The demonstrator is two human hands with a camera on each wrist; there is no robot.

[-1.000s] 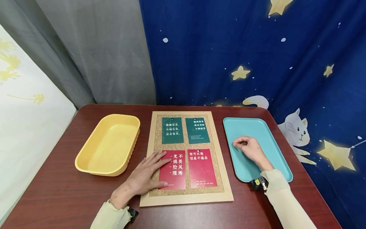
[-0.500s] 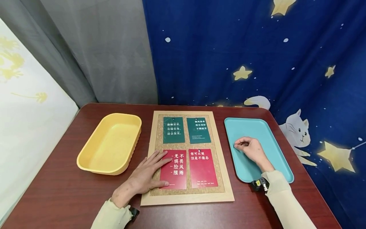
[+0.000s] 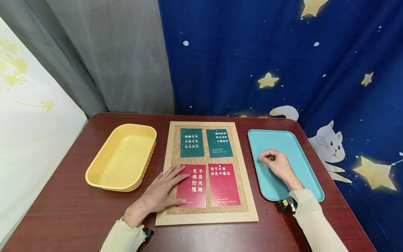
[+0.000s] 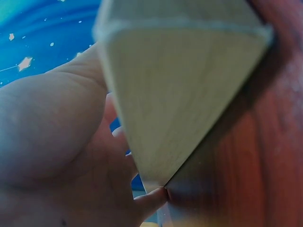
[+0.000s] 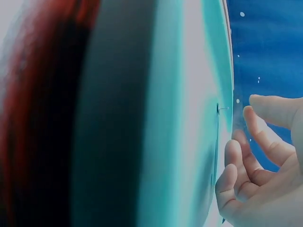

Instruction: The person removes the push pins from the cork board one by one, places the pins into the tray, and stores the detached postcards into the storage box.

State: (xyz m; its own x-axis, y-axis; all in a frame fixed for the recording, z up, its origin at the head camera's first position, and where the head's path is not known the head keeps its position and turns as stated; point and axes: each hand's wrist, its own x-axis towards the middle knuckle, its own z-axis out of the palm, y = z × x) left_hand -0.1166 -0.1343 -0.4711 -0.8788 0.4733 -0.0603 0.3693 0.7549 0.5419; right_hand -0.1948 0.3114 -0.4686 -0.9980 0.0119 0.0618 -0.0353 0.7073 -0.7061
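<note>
My left hand [image 3: 158, 194] rests spread on the left side of a wood-framed corkboard [image 3: 206, 219], its fingertips and thumb on a red card [image 3: 195, 196] with white lettering. In the left wrist view the board's wooden frame [image 4: 175, 85] stands beside the palm. My right hand [image 3: 278, 168] is low over a turquoise tray [image 3: 291, 143], fingers bent, thumb and index close together. Just off those fingertips, in the right wrist view, a small pushpin [image 5: 218, 109] lies on the tray with its thin pin sticking out. Nothing shows between the fingers.
Dark tacks top a second red card [image 3: 224, 190] and two green cards, one left [image 3: 192, 151] and one right [image 3: 218, 145]. A yellow bin [image 3: 126, 157] stands left of the board. Curtains [image 3: 220, 63] hang behind the table [image 3: 56, 196].
The view has shifted slightly. At the tray, the right fingertips have drawn back a little, so the small dark pushpin shows beside them. The left hand stays on the card.
</note>
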